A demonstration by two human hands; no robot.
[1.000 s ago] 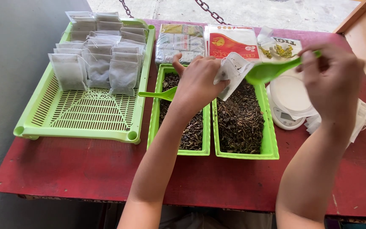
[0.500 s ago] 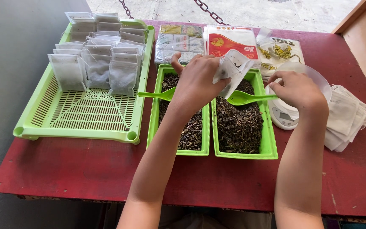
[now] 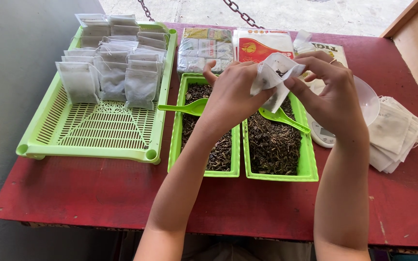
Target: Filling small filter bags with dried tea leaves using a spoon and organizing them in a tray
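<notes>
Two hands are being held together above the middle of the red table (image 3: 73,193), and a small white filter bag (image 3: 273,77) is being gripped between them. The bag is being pinched at its left side by the fingers of the left hand (image 3: 229,94) and at its right edge by the fingertips of the right hand (image 3: 332,94), so both hands are closed on it; a few dark flakes are showing at its open top. The bag is being held over the two narrow green trays of dark dried leaves, the left tray (image 3: 176,145) and the right tray (image 3: 310,159), which are lying side by side near the table's front edge. A green spoon (image 3: 182,107) is resting across the left tray, and another green spoon (image 3: 286,118) is lying on the leaves in the right one. Toward the left edge, filled bags (image 3: 110,72) are being kept in rows at the far end of a large green slatted basket (image 3: 97,135). Near the right edge, a stack of empty bags (image 3: 395,135) is lying beside a white scale (image 3: 322,135). Printed packets (image 3: 233,46) are lying along the far edge.
</notes>
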